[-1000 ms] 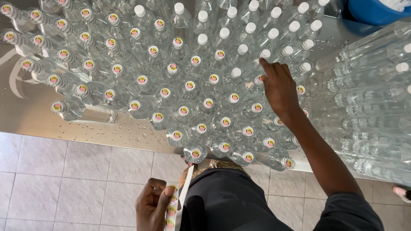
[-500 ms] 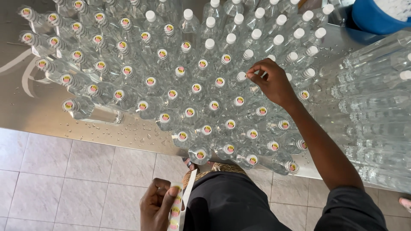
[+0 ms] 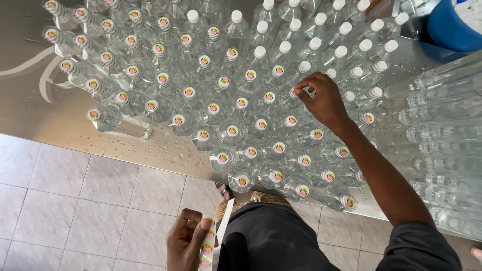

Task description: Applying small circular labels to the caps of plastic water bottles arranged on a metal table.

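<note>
My right hand (image 3: 324, 103) reaches over a dense crowd of clear plastic bottles (image 3: 226, 108) standing on a wet steel table (image 3: 30, 100). Its thumb and forefinger pinch together on one bottle's cap (image 3: 293, 93), where a bit of a round coloured sticker shows under the fingertips. Bottles to the near and left side carry such stickers on their caps; those beyond my hand have plain white caps (image 3: 341, 51). Low at my waist, my left hand (image 3: 187, 241) holds a strip of round stickers (image 3: 207, 247), thumb pressed on it, with the bare backing tape (image 3: 224, 215) trailing upward.
More clear bottles lie stacked on their sides at the right (image 3: 442, 125). A blue tub (image 3: 454, 25) stands at the far right corner. Water drops dot the table's near edge (image 3: 165, 150). Grey floor tiles (image 3: 75, 200) lie below, and a sandalled foot (image 3: 224, 191) shows under the edge.
My right hand drew back from a farther white cap and pinched down on a cap closer in, which now shows a sticker. The view shifted left. My left hand stayed on the strip.
</note>
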